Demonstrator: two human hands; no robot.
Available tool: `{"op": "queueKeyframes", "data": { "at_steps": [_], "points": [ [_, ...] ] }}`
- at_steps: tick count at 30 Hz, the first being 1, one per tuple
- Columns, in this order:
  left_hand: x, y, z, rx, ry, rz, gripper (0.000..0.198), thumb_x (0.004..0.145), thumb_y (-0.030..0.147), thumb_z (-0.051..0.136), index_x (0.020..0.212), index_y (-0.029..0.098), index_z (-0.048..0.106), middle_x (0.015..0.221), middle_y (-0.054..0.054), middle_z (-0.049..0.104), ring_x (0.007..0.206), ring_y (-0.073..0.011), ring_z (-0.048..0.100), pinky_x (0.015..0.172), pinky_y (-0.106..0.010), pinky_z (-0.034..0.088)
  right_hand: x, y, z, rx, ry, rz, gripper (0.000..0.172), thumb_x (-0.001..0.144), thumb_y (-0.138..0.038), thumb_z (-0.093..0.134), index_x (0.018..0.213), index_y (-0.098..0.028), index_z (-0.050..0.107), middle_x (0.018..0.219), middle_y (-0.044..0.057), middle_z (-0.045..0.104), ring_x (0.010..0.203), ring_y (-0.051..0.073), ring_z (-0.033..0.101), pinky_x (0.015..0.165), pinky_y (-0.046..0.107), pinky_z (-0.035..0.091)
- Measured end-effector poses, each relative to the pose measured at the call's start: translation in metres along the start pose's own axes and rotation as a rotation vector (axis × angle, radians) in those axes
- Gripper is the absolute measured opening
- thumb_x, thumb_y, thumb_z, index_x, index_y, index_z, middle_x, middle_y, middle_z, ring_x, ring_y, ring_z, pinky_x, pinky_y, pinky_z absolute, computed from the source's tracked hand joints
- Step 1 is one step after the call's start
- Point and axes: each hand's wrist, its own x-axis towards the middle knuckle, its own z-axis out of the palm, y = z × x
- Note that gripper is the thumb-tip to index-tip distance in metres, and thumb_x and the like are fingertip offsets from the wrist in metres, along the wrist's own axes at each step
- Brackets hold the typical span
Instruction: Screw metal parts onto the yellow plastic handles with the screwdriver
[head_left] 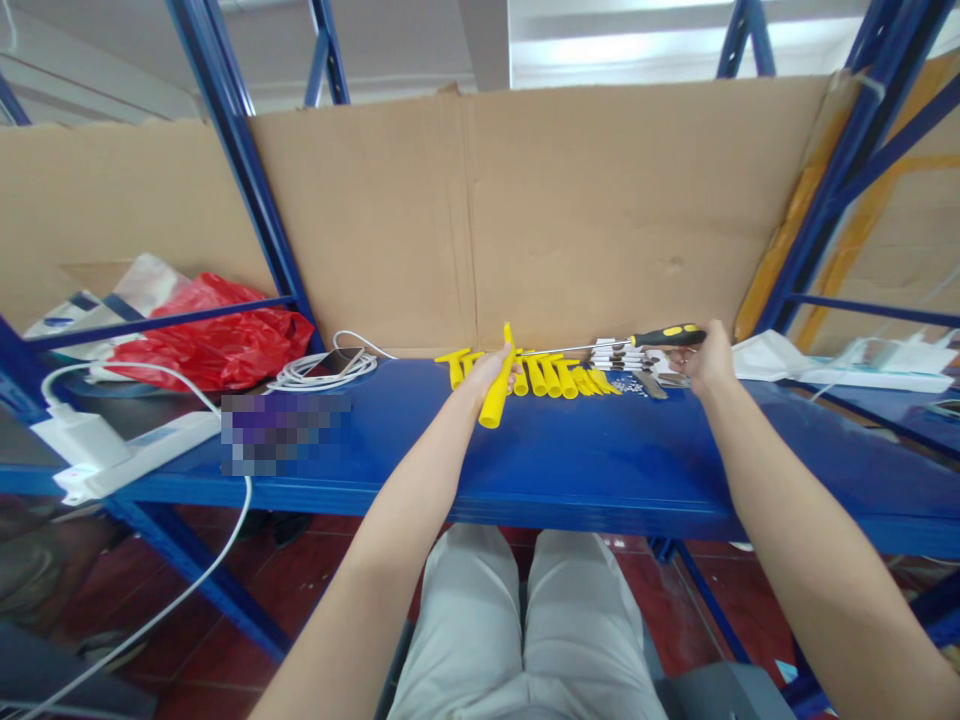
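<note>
A yellow plastic handle (493, 402) with a hollow round end and a narrow head is gripped in my left hand (495, 370), slightly above the blue shelf. My right hand (709, 360) is closed around the rear of a screwdriver (670, 335) with a black and yellow grip. Its long shaft points left, and the tip reaches the head of the held handle; whether it touches a screw is too small to tell. Behind and right of my left hand lies a row of similar yellow handles (553, 380). Small screws (628, 384) and a flat metal blade (651, 385) lie below the screwdriver.
White-and-black packets (611, 354) are stacked near the cardboard backing (600, 210). Coiled white cable (322, 372), a red plastic bag (217, 330) and a power strip (142, 455) occupy the left. Another white strip (877, 376) lies right. Blue posts (240, 160) frame the shelf (585, 450).
</note>
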Motion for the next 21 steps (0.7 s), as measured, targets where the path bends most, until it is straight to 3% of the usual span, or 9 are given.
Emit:
{"op": "queueKeyframes", "data": {
  "at_steps": [4, 7, 10, 12, 16, 19, 21],
  "points": [
    [0.004, -0.002, -0.002, -0.029, 0.042, 0.017, 0.028, 0.104, 0.031, 0.047, 0.083, 0.017, 0.057, 0.049, 0.002, 0.054, 0.031, -0.0080, 0.039, 0.034, -0.019, 0.030, 0.001, 0.006, 0.001, -0.135, 0.169, 0.031, 0.031, 0.097, -0.041, 0.050, 0.072, -0.025, 0.046, 0.051, -0.004, 0.043, 0.040, 0.011, 0.037, 0.033, 0.022, 0.026],
    [0.006, -0.003, -0.002, -0.020, 0.050, 0.016, 0.026, 0.104, 0.030, 0.046, 0.085, 0.017, 0.057, 0.049, 0.003, 0.053, 0.031, -0.0078, 0.038, 0.034, -0.019, 0.029, 0.000, 0.009, 0.001, -0.228, 0.220, -0.071, 0.031, 0.092, -0.037, 0.061, 0.068, -0.026, 0.044, 0.045, -0.006, 0.034, 0.039, 0.012, 0.035, 0.033, 0.023, 0.023],
    [0.006, -0.004, -0.002, 0.008, 0.059, 0.015, 0.026, 0.104, 0.030, 0.045, 0.086, 0.016, 0.057, 0.049, 0.003, 0.053, 0.030, -0.0078, 0.038, 0.034, -0.019, 0.029, -0.002, 0.007, 0.003, -0.163, 0.175, -0.060, 0.029, 0.091, -0.023, 0.055, 0.066, -0.025, 0.041, 0.043, -0.007, 0.030, 0.038, 0.010, 0.030, 0.033, 0.021, 0.021],
    [0.004, -0.005, -0.001, 0.019, 0.058, 0.024, 0.026, 0.105, 0.030, 0.045, 0.086, 0.016, 0.057, 0.048, 0.003, 0.053, 0.031, -0.0082, 0.040, 0.034, -0.019, 0.029, -0.004, 0.003, 0.005, -0.068, 0.114, 0.002, 0.026, 0.092, -0.021, 0.049, 0.068, -0.024, 0.042, 0.047, -0.006, 0.037, 0.039, 0.009, 0.033, 0.033, 0.020, 0.025],
    [0.002, -0.003, -0.001, 0.012, 0.054, 0.040, 0.024, 0.105, 0.028, 0.044, 0.086, 0.017, 0.055, 0.048, 0.003, 0.053, 0.031, -0.0081, 0.041, 0.034, -0.019, 0.029, 0.000, 0.004, 0.003, -0.036, 0.011, 0.098, 0.029, 0.096, -0.038, 0.049, 0.071, -0.023, 0.046, 0.055, -0.002, 0.050, 0.039, 0.011, 0.041, 0.032, 0.023, 0.031],
    [0.001, -0.002, -0.003, 0.008, 0.052, 0.040, 0.023, 0.105, 0.026, 0.044, 0.086, 0.018, 0.054, 0.047, 0.004, 0.052, 0.030, -0.0079, 0.039, 0.033, -0.019, 0.030, 0.008, 0.014, -0.003, -0.080, -0.021, 0.069, 0.038, 0.092, -0.055, 0.058, 0.071, -0.026, 0.045, 0.048, -0.004, 0.042, 0.034, 0.011, 0.034, 0.030, 0.024, 0.024],
    [0.001, -0.002, -0.003, -0.002, 0.049, 0.035, 0.022, 0.104, 0.026, 0.046, 0.087, 0.018, 0.055, 0.048, 0.004, 0.052, 0.029, -0.0076, 0.039, 0.033, -0.018, 0.030, 0.011, 0.019, -0.007, -0.035, -0.056, 0.014, 0.040, 0.089, -0.056, 0.063, 0.070, -0.027, 0.042, 0.045, -0.008, 0.033, 0.032, 0.009, 0.027, 0.030, 0.023, 0.020]
  ]
}}
